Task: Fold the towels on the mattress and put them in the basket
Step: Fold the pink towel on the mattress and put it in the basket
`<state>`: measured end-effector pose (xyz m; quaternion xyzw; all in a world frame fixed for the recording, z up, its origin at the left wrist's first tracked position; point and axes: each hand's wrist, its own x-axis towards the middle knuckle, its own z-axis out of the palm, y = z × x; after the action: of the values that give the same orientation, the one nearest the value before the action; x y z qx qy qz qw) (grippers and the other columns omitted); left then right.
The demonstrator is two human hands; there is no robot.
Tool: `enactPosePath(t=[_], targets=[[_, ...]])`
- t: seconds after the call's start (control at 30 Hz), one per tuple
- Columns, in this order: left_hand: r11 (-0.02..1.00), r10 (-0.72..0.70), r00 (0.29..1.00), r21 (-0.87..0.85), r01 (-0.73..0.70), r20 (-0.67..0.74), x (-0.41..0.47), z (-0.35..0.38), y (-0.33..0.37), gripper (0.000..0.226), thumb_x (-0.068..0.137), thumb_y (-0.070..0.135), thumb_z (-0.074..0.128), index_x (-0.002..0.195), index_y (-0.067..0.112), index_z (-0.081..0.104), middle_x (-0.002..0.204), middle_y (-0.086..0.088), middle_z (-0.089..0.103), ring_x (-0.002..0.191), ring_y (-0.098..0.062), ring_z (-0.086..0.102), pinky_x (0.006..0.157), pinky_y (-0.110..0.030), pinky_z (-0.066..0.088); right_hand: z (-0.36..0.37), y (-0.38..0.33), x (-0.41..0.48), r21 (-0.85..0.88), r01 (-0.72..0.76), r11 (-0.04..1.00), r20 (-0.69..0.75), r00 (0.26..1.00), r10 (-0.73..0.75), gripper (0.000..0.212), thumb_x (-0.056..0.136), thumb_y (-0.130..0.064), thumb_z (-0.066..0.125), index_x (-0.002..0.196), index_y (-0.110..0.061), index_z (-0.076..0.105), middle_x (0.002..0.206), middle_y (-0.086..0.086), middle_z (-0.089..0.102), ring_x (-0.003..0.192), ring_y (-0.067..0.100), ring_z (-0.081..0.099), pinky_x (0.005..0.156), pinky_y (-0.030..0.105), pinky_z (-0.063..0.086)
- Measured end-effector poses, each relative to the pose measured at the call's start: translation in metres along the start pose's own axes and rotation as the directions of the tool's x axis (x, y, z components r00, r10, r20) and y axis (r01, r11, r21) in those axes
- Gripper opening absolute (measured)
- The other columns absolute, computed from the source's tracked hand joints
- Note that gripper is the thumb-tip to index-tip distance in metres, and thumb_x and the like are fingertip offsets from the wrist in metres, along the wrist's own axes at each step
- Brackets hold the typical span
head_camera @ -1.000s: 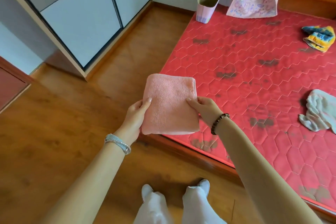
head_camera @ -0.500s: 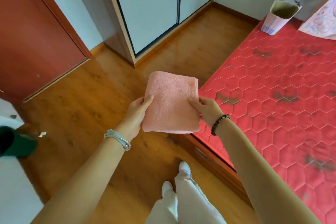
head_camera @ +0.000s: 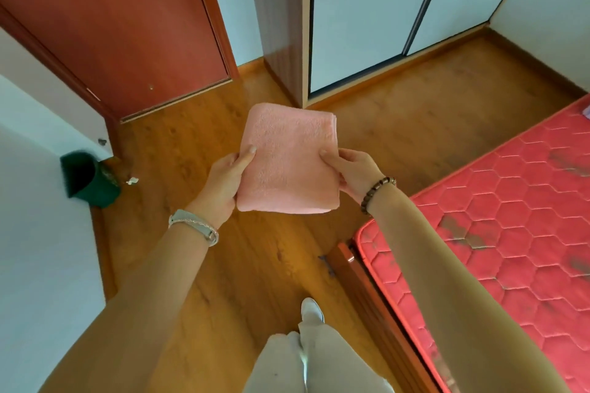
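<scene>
Both our hands hold one folded pink towel (head_camera: 287, 163) in the air above the wooden floor (head_camera: 204, 265). Our left hand (head_camera: 223, 183) grips its left edge, thumb on top; our right hand (head_camera: 354, 171) pinches the right edge the same way. We see the red mattress (head_camera: 517, 233) lying to our right, and a green bin (head_camera: 92, 182) by the wall.

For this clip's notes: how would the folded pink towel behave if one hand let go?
Probably floppy: the towel looks like soft terry, and the left hand and right hand pinch opposite sides. Likely light, since a thumb-and-finger pinch carries it. Its fuzzy pile should resist slipping, though the folds may sag open.
</scene>
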<state>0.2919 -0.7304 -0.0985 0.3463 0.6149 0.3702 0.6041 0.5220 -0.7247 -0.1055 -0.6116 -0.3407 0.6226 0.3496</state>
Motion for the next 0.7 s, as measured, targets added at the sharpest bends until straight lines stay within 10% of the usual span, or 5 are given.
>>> enactPosePath(t=[0.3,0.7], targets=[[1.000,-0.019,0.995,-0.006,0.019,-0.099,0.033,-0.016,0.009,0.023,0.096,0.045,0.057,0.105,0.024,0.063,0.115,-0.002,0.064,0.105,-0.023,0.063,0.085,-0.040,0.055,0.025,-0.024,0.045,-0.002,-0.065,0.998,0.066,0.996,0.065,0.044,0.088,-0.032,0.068,0.123,-0.006,0.061,0.113,0.004,0.068,0.103,0.022,0.067,0.092,0.044,0.056],[1.000,0.000,1.000,-0.011,0.000,0.007,0.152,-0.042,0.060,0.044,0.095,0.048,0.060,0.126,0.017,0.063,0.123,-0.004,0.067,0.110,-0.026,0.065,0.092,-0.045,0.056,0.047,-0.075,0.141,0.294,-0.242,0.925,0.136,0.968,0.210,0.050,0.085,-0.025,0.071,0.125,0.001,0.056,0.123,0.010,0.062,0.112,0.026,0.061,0.085,0.040,0.056]])
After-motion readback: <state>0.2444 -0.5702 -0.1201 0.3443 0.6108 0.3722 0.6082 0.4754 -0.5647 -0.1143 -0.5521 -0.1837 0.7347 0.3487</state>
